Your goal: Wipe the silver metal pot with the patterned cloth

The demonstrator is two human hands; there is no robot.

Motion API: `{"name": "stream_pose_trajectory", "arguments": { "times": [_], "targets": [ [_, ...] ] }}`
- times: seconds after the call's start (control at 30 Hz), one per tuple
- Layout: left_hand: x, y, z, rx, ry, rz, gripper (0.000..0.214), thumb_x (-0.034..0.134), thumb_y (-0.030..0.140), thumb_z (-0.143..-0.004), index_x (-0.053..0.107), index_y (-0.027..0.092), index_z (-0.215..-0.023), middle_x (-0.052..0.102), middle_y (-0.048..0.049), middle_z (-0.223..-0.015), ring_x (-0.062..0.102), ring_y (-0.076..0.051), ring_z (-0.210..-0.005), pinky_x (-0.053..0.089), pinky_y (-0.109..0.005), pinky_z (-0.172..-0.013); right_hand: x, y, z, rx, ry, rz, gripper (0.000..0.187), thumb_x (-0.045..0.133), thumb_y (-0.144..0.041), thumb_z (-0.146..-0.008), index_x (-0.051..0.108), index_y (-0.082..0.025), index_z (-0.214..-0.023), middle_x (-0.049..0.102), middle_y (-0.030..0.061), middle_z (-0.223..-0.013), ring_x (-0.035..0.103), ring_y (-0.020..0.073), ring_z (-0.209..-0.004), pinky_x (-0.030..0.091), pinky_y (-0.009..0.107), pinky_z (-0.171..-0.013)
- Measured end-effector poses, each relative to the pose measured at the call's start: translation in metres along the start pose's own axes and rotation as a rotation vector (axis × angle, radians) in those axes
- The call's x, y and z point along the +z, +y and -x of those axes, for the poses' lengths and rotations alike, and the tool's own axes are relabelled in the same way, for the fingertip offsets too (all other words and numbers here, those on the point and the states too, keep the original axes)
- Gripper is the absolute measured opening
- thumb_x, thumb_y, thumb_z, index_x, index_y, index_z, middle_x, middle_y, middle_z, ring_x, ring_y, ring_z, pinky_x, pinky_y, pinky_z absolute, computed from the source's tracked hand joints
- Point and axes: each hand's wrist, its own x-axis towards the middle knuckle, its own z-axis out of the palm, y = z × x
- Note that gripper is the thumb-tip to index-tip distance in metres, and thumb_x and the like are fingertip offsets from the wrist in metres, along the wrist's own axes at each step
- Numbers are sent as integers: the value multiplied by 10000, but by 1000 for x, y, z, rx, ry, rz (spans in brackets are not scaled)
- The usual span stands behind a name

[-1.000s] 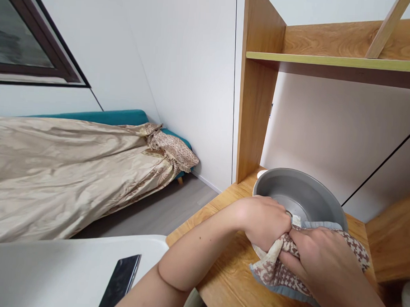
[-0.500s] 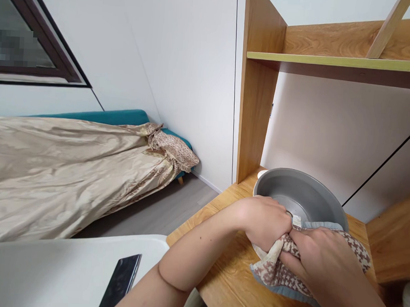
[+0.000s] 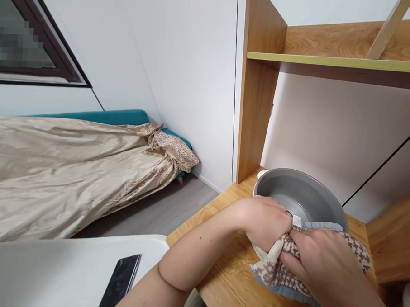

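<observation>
A grey metal pan [image 3: 301,194] stands on a wooden desk [image 3: 226,281] at the lower right. My left hand [image 3: 265,219] is closed on the pan's near rim, fingers curled over the edge. My right hand [image 3: 319,260] is closed on a brown-and-white houndstooth cloth [image 3: 274,272] with a grey-blue border, pressed against the pan's near side. The cloth drapes over the rim and hangs down onto the desk beneath my hand.
A wooden shelf unit [image 3: 259,83] rises behind the pan. A dark phone [image 3: 119,281] lies on a white surface [image 3: 50,269] at the lower left. A teal sofa [image 3: 108,116] covered by a beige sheet [image 3: 55,169] stands along the far wall, grey floor between.
</observation>
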Motion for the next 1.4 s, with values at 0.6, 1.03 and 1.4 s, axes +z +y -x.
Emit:
{"name": "stream_pose_trajectory", "arguments": {
  "times": [0.6, 1.03, 1.4],
  "targets": [
    [-1, 0, 0, -1, 3, 6, 371, 635, 474, -850, 548, 215, -598, 702, -47, -680, 558, -183, -528, 330, -323, -429, 3, 3, 1, -34, 74, -11, 284, 572, -337, -895, 609, -282, -619, 646, 7, -544, 561, 233, -454, 153, 358, -524],
    [-2, 1, 0, -11, -7, 14, 294, 652, 420, -824, 588, 215, -625, 720, -54, -715, 567, -187, -545, 342, -327, -445, 1, 3, 0, -42, 69, 12, 298, 580, -340, -895, 594, -268, -606, 640, 9, -536, 553, 208, -450, 149, 354, -527],
    [-1, 0, 1, 15, 26, 7, 338, 634, 462, -862, 610, 207, -641, 733, -68, -735, 602, -194, -568, 340, -320, -450, -3, 0, 0, -18, -1, -6, 298, 560, -335, -921, 618, -267, -637, 668, 25, -585, 590, 228, -502, 173, 372, -547]
  ]
}}
